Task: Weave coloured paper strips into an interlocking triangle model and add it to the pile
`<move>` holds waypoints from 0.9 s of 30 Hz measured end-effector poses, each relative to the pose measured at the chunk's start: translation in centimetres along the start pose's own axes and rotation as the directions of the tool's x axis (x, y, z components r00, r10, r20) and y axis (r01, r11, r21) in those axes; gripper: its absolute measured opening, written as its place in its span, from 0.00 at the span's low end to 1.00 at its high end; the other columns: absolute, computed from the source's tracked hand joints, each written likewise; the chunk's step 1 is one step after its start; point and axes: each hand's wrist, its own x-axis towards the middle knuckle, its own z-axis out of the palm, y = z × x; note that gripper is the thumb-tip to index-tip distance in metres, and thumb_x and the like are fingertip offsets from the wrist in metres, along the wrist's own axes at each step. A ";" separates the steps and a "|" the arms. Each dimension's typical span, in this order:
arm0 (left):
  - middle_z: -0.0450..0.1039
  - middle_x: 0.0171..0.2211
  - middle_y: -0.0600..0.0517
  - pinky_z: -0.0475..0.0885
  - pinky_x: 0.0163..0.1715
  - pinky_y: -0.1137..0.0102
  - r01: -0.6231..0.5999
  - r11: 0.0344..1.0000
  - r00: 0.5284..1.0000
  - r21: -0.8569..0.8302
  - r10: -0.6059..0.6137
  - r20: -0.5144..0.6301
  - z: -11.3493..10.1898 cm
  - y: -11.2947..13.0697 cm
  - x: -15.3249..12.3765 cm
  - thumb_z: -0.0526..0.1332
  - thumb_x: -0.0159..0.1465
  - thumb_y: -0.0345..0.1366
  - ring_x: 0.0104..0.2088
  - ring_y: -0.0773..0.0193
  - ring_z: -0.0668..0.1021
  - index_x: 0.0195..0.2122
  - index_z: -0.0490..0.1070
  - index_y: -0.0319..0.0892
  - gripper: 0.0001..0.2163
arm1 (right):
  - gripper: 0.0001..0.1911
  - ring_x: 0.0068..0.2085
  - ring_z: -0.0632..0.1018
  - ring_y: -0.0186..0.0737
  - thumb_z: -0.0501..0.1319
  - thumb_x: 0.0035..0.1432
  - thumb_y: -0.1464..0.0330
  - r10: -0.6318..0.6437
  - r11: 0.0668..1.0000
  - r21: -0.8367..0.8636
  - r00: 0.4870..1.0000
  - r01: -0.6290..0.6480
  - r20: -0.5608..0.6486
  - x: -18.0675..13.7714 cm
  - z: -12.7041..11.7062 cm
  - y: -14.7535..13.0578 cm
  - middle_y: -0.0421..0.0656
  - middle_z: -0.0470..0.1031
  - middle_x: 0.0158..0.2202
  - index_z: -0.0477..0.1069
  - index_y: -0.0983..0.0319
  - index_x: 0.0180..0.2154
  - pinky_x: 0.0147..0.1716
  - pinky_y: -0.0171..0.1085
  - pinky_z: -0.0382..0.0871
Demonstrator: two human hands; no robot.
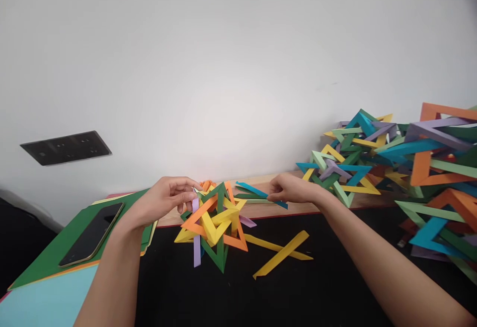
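Note:
A half-built paper star (pixel 216 222) of interwoven orange, yellow, green and lilac folded strips stands on the black table top (pixel 298 292). My left hand (pixel 167 199) grips its upper left side, fingers curled round an orange and lilac strip. My right hand (pixel 292 189) is pinched on a blue folded paper strip (pixel 261 194) that lies just right of the star, next to a green strip. Two loose yellow strips (pixel 281 253) lie crossed on the table below my right hand.
A heap of finished paper stars (pixel 391 168) in several colours fills the right side. On the left a phone (pixel 93 232) rests on green paper sheets (pixel 48 257), with light blue paper below. A dark switch panel (pixel 66 147) is on the white wall.

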 end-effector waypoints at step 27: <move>0.74 0.26 0.55 0.69 0.26 0.75 -0.016 1.000 1.000 0.003 0.016 0.025 0.0 -0.1 -0.2 0.60 0.62 0.39 0.24 0.70 0.70 0.38 0.74 0.44 0.07 | 0.19 0.24 0.76 0.35 0.72 0.39 0.61 -0.218 0.725 0.685 0.968 0.074 0.127 -1.0 -0.9 0.0 0.38 0.74 0.20 0.65 0.63 0.26 0.25 0.34 0.69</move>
